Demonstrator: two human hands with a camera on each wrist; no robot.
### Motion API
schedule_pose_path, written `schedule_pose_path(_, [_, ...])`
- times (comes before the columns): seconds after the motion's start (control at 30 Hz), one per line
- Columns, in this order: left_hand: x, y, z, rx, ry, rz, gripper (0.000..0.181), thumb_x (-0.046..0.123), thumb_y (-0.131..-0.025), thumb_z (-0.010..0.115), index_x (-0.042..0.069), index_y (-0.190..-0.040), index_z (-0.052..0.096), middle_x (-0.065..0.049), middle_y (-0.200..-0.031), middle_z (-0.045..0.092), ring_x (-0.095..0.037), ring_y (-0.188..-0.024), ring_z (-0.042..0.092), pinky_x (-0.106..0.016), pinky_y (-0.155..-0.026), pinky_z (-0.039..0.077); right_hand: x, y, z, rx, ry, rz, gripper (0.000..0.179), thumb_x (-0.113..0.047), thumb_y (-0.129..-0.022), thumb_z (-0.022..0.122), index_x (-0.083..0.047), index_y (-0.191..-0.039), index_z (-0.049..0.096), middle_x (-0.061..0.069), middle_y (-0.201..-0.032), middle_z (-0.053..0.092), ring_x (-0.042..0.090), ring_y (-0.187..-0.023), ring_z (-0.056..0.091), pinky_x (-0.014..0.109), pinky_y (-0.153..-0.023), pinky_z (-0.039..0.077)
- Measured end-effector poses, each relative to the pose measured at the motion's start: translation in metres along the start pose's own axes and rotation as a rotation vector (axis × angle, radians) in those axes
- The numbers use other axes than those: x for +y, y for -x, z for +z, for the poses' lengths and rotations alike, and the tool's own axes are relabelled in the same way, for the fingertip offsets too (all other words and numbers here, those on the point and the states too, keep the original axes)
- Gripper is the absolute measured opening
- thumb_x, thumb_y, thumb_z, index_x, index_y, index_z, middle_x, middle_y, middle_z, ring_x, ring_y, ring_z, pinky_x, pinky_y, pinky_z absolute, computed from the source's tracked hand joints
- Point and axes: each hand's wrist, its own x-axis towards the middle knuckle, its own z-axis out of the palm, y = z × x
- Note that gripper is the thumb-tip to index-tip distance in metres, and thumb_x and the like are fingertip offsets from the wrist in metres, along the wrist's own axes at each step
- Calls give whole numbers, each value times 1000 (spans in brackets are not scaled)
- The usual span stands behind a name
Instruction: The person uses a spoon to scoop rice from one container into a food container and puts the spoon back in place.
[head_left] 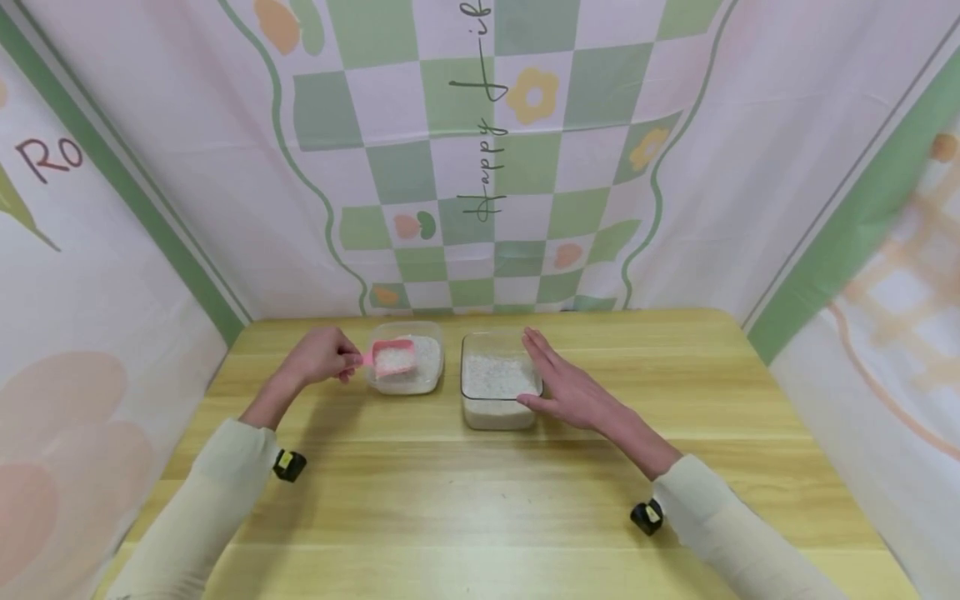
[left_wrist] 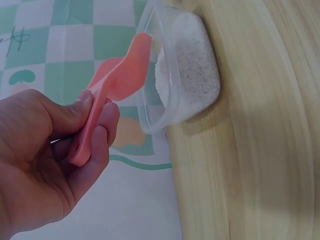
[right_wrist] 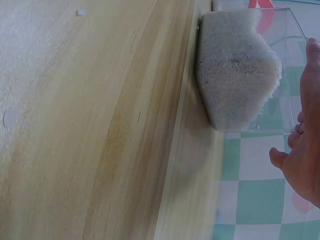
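Note:
My left hand [head_left: 324,357] pinches the handle of a pink scoop [head_left: 393,357] between thumb and fingers. In the head view the scoop carries white rice and overlaps a clear plastic tub [head_left: 427,385] that has rice in it. The left wrist view shows the scoop [left_wrist: 125,75] from its side, at the tub's rim [left_wrist: 175,95]. My right hand [head_left: 573,392], fingers extended, is at the right side of a square clear container [head_left: 498,414]. Rice [right_wrist: 235,70] is heaped unevenly inside that container, as the right wrist view shows.
Both containers stand side by side near the back of a wooden table [head_left: 465,508], with a narrow gap between them. A checkered cloth backdrop [head_left: 457,167] rises behind the table, and printed cloth hangs on both sides. Each sleeve has a small black camera [head_left: 289,465] at the wrist.

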Motion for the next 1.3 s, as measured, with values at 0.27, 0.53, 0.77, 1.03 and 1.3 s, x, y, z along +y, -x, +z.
schedule_pose_path(0.27, [5, -1, -4, 13, -75, -2, 19, 11, -95, 65, -4, -100, 76, -11, -76, 74, -19, -66, 71, -30, -64, 58, -1, 0, 0, 18, -6, -19, 95, -52, -98, 55, -1, -159, 5, 14, -168, -2, 34, -154, 12, 52, -120, 28])
schedule_pose_path(0.53, [6, 1, -7, 45, -151, 22, 17, 7, -95, 64, -2, -103, 76, -10, -81, 75, -12, -66, 68, -33, -67, 59, -1, 0, 0, 4, -6, -3, 94, -52, -98, 55, -3, -159, 3, 11, -169, -4, 32, -155, 12, 50, -120, 27])
schedule_pose_path(0.77, [2, 4, -7, 132, -313, 112, 17, -2, -88, 65, 0, -100, 78, -15, -94, 77, -30, -86, 73, -43, -80, 59, -1, 0, 0, -1, -10, 4, 94, -51, -98, 55, -5, -160, 1, 10, -169, -5, 31, -155, 11, 50, -121, 27])
schedule_pose_path(1.03, [-6, 6, -4, 224, -497, 272, 9, 3, -89, 70, 7, -88, 79, -8, -81, 76, -24, -71, 71, -39, -68, 59, 0, 0, 0, 6, -2, -4, 94, -51, -98, 56, -4, -160, 1, 13, -169, -3, 31, -155, 11, 49, -121, 28])
schedule_pose_path(1.3, [0, 7, -4, 295, -472, 302, 11, 7, -90, 70, 9, -83, 77, -3, -72, 71, -15, -59, 59, -34, -57, 51, 0, 1, -1, -10, -4, 9, 94, -52, -98, 55, -6, -160, 1, 9, -169, -5, 29, -155, 9, 49, -121, 27])
